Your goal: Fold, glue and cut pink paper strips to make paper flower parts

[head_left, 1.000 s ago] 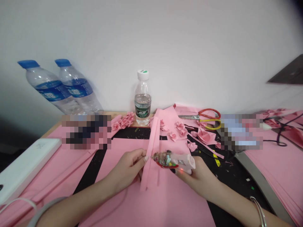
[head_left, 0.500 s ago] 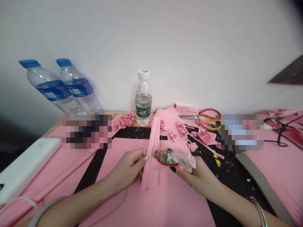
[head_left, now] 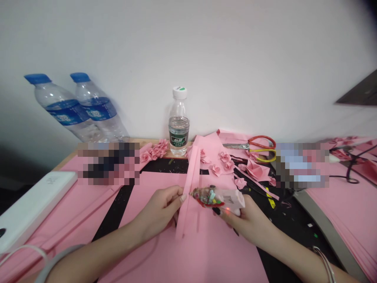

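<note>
My left hand (head_left: 166, 204) pinches the left edge of a long folded strip of pink paper (head_left: 188, 184), which slants away from me above a large pink sheet (head_left: 165, 259). My right hand (head_left: 246, 218) is wrapped round a pale glue gun (head_left: 231, 200) with a small red light. Its front is crusted with bits of several colours, and its tip points left, at or very near the strip beside my left fingertips. Whether the tip touches the paper I cannot tell.
Folded pink paper flowers (head_left: 225, 161) lie beyond the hands, with scissors (head_left: 262, 147) behind them. A water bottle (head_left: 179, 133) stands at the wall; two large bottles (head_left: 98, 110) lean left. A white power bank (head_left: 38, 208) lies left, stacked pink sheets (head_left: 344, 220) right.
Almost nothing differs. The glue gun in my right hand has shifted very slightly to the right; my left hand keeps its pinch on the strip.
</note>
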`<state>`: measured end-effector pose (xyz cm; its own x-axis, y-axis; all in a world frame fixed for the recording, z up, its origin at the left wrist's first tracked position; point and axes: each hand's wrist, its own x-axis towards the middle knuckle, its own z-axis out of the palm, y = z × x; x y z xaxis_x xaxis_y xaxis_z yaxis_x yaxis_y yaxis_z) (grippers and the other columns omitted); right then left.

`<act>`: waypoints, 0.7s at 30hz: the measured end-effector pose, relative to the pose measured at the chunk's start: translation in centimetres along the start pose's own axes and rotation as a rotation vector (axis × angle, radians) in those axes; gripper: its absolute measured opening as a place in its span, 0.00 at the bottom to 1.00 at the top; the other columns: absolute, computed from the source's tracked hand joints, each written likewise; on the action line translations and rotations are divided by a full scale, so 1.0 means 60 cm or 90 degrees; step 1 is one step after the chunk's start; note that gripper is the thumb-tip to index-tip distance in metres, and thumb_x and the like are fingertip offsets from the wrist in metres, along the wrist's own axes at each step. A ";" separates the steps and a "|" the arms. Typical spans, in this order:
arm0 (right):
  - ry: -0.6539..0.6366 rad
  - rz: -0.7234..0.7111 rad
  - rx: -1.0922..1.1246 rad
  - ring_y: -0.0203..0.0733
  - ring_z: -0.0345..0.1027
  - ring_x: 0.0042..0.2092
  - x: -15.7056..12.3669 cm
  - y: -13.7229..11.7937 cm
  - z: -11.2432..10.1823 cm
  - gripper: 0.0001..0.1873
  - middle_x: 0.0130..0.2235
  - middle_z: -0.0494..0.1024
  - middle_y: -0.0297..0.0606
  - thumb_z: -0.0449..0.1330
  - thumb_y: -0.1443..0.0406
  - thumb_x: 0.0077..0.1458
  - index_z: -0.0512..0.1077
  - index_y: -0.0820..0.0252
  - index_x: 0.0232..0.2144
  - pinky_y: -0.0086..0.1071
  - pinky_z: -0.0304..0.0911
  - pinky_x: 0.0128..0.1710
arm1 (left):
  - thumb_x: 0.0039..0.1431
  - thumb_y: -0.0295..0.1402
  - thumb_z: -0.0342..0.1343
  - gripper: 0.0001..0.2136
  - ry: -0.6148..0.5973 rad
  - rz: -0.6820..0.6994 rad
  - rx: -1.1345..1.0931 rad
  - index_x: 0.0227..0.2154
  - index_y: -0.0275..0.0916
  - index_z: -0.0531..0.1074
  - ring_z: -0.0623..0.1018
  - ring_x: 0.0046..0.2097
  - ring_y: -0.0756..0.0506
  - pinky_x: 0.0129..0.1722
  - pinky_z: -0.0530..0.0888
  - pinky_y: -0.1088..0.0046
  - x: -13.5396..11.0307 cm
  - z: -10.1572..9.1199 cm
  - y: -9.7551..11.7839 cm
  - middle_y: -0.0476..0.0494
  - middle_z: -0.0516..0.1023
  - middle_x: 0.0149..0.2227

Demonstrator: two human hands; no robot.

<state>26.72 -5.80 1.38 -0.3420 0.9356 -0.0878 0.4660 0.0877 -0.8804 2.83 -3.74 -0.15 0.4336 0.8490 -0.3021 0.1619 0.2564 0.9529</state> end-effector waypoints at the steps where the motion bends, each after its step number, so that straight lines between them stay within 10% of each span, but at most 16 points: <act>1: -0.001 -0.003 -0.005 0.31 0.56 0.19 0.000 0.001 0.000 0.08 0.18 0.63 0.27 0.54 0.67 0.54 0.64 0.58 0.23 0.25 0.51 0.18 | 0.59 0.47 0.55 0.17 0.002 -0.001 0.003 0.25 0.40 0.62 0.71 0.22 0.50 0.21 0.66 0.76 0.000 0.000 0.000 0.55 0.67 0.20; 21: -0.013 -0.017 -0.015 0.31 0.55 0.19 0.000 0.005 -0.001 0.09 0.18 0.62 0.27 0.53 0.67 0.55 0.63 0.58 0.23 0.25 0.50 0.18 | 0.60 0.45 0.55 0.16 0.001 0.001 0.001 0.25 0.40 0.62 0.69 0.17 0.52 0.18 0.66 0.78 -0.002 0.001 -0.005 0.58 0.65 0.17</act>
<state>26.90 -5.75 1.17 -0.3714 0.9255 -0.0741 0.4759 0.1212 -0.8711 2.78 -3.98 -0.41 0.4319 0.8504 -0.3005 0.1630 0.2541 0.9533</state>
